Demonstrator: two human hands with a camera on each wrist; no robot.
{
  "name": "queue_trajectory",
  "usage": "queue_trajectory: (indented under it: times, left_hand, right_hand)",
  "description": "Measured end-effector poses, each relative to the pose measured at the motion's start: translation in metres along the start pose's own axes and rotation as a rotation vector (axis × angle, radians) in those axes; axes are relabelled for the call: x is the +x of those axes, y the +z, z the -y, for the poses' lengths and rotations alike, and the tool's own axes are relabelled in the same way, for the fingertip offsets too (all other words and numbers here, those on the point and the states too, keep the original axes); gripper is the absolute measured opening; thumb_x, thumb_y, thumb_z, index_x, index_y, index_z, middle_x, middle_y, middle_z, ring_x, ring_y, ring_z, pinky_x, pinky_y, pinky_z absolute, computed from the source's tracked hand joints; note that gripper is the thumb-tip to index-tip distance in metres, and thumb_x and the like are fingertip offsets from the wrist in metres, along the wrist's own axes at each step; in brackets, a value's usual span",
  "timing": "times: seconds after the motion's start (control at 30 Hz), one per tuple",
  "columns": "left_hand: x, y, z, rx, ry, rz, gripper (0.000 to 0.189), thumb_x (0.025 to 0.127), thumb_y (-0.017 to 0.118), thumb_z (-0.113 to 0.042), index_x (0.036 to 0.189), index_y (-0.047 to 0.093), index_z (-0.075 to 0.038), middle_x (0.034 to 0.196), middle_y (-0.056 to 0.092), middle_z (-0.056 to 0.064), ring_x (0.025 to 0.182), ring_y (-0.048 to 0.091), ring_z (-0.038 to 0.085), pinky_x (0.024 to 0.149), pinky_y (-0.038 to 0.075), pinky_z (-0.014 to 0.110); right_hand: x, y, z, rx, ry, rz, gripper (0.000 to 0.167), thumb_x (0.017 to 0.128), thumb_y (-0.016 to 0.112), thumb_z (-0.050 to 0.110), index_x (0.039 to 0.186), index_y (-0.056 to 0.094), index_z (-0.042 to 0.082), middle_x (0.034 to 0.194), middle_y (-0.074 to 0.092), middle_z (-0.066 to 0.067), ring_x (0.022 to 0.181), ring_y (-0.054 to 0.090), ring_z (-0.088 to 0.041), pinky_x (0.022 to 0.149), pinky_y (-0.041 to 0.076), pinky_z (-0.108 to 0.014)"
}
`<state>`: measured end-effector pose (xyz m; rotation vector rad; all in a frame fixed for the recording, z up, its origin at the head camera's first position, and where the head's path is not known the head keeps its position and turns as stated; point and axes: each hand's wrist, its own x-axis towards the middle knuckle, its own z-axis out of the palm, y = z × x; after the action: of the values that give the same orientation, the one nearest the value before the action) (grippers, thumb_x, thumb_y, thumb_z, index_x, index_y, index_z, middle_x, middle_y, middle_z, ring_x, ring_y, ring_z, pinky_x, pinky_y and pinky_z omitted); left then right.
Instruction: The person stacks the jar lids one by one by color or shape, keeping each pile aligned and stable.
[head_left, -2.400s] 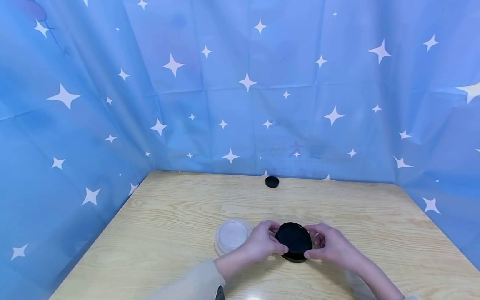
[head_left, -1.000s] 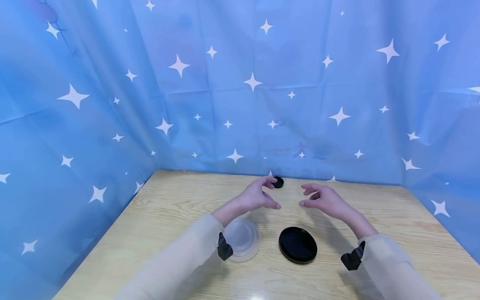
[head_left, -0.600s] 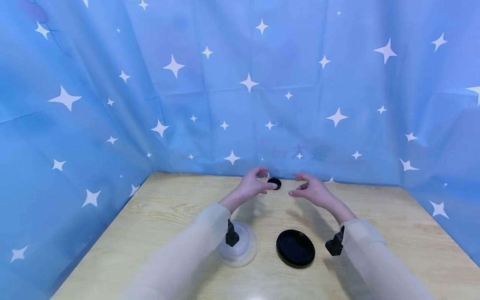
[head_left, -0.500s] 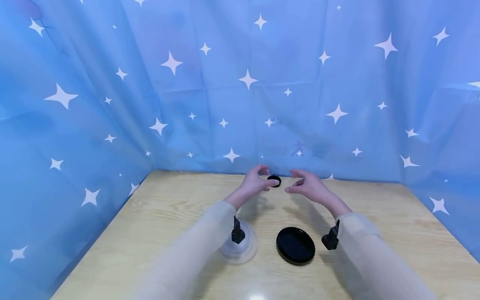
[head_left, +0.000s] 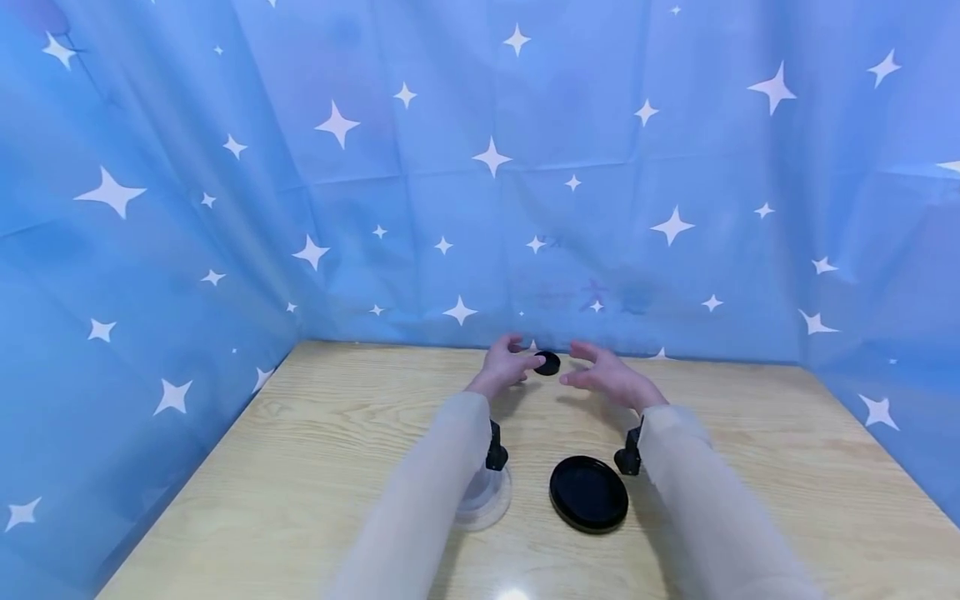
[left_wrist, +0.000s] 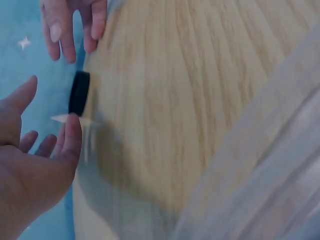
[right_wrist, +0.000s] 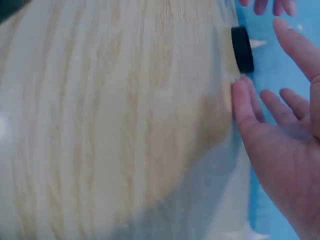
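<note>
A small round black lid point(head_left: 551, 364) lies near the table's back edge, between my two hands. My left hand point(head_left: 503, 367) is on its left, with the thumb overlapping the lid's edge in the head view. My right hand point(head_left: 606, 379) is a short way off to the right, fingers spread and relaxed. In the left wrist view a fingertip of the left hand point(left_wrist: 42, 172) comes right up to the lid point(left_wrist: 79, 93). The right wrist view has the right hand's point(right_wrist: 280, 135) fingertips just short of the lid point(right_wrist: 242, 50). Neither hand holds anything.
A large round black lid point(head_left: 588, 494) rests on the wooden table point(head_left: 337, 467) nearer the front. Left of it, a clear round plastic container point(head_left: 491, 504) is partly hidden by the left sleeve. A blue star-patterned curtain point(head_left: 420, 208) borders the back and sides.
Both hands have left the large black lid and travelled to the back of the table. They have drawn closer together on either side of the small lid, which stays in place.
</note>
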<state>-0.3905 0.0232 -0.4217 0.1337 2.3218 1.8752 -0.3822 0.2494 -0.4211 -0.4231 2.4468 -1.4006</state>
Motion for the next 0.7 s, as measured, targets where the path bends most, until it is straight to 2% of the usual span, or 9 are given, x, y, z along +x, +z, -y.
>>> queue_trajectory:
  times: [0.13, 0.33, 0.53, 0.7]
  left_hand:
    - [0.007, -0.001, 0.009, -0.047, -0.013, 0.005, 0.071, 0.092, 0.079, -0.015, 0.153, 0.043, -0.004, 0.151, 0.046, 0.019, 0.103, 0.069, 0.033, 0.088, 0.057, 0.037]
    - [0.013, -0.002, 0.016, -0.104, -0.024, 0.007, 0.073, 0.089, 0.079, -0.004, 0.153, 0.043, -0.004, 0.15, 0.047, 0.019, 0.107, 0.068, 0.026, 0.089, 0.057, 0.032]
    - [0.015, -0.002, 0.016, -0.073, -0.038, 0.042, 0.076, 0.088, 0.077, 0.001, 0.155, 0.04, -0.004, 0.152, 0.046, 0.02, 0.109, 0.067, 0.026, 0.09, 0.057, 0.031]
    - [0.02, -0.005, 0.015, -0.033, -0.056, 0.094, 0.077, 0.089, 0.076, -0.001, 0.156, 0.038, -0.003, 0.153, 0.046, 0.018, 0.109, 0.067, 0.026, 0.093, 0.055, 0.033]
  right_hand:
    - [0.002, -0.001, -0.006, 0.006, 0.006, 0.002, 0.089, 0.099, 0.071, 0.024, 0.164, 0.013, 0.004, 0.165, 0.023, -0.024, 0.147, 0.028, -0.046, 0.115, 0.032, -0.059]
    - [0.009, 0.003, -0.007, 0.048, -0.028, 0.041, 0.086, 0.099, 0.069, 0.015, 0.163, 0.013, 0.002, 0.165, 0.022, -0.024, 0.147, 0.029, -0.046, 0.116, 0.03, -0.058]
    - [0.015, 0.005, -0.011, 0.105, -0.027, 0.096, 0.088, 0.098, 0.067, 0.009, 0.163, 0.008, 0.0, 0.166, 0.017, -0.026, 0.147, 0.028, -0.047, 0.117, 0.03, -0.057]
    - [0.019, 0.004, -0.011, 0.095, -0.011, 0.122, 0.087, 0.099, 0.066, 0.009, 0.164, 0.009, 0.001, 0.166, 0.016, -0.026, 0.147, 0.027, -0.046, 0.117, 0.03, -0.058]
